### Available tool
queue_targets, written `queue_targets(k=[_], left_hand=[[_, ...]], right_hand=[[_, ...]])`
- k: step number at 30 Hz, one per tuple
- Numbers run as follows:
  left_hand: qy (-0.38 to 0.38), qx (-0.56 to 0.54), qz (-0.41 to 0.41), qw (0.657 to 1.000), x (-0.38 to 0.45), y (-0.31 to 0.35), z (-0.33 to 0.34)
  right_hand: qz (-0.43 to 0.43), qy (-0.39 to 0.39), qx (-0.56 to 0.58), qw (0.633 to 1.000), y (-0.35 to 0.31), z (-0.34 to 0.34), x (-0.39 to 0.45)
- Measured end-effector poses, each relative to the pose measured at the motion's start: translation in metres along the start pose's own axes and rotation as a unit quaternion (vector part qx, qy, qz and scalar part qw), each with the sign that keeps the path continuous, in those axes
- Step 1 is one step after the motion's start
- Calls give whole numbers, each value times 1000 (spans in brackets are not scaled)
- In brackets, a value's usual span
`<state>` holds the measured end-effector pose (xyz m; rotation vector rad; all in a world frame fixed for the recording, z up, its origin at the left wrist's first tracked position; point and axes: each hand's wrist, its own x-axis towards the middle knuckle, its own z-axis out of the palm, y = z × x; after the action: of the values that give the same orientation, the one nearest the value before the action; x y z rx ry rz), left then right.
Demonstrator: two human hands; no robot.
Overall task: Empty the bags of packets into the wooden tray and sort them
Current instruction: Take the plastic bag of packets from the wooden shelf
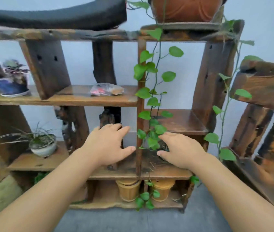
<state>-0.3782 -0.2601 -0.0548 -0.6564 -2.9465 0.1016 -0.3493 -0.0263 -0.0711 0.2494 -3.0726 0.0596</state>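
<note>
A clear plastic bag of packets (106,91), with red and brown contents, lies on the middle board of a rustic wooden shelf unit (97,100). My left hand (108,144) is stretched out in front of the shelf, well below the bag, fingers apart and holding nothing. My right hand (180,150) reaches forward beside it, also empty with fingers spread, close to the hanging vine leaves. No wooden tray is in view.
A trailing green vine (151,101) hangs from a terracotta pot (186,9) on top. A small white planter with grass (43,146) stands lower left, a blue planter (9,86) upper left, two wooden buckets (128,190) at the bottom. Another wooden stand (265,91) is at right.
</note>
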Motion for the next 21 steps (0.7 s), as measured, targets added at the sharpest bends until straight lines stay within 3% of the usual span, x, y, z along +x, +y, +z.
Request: queue_targets(k=[8, 21], left_hand=[[35, -10, -70, 997, -9, -114, -1], [67, -26, 26, 997, 100, -250, -14]], right_hand=[[-60, 21, -5, 998, -93, -1, 82], [-2, 4, -23, 1000, -164, 4, 227]])
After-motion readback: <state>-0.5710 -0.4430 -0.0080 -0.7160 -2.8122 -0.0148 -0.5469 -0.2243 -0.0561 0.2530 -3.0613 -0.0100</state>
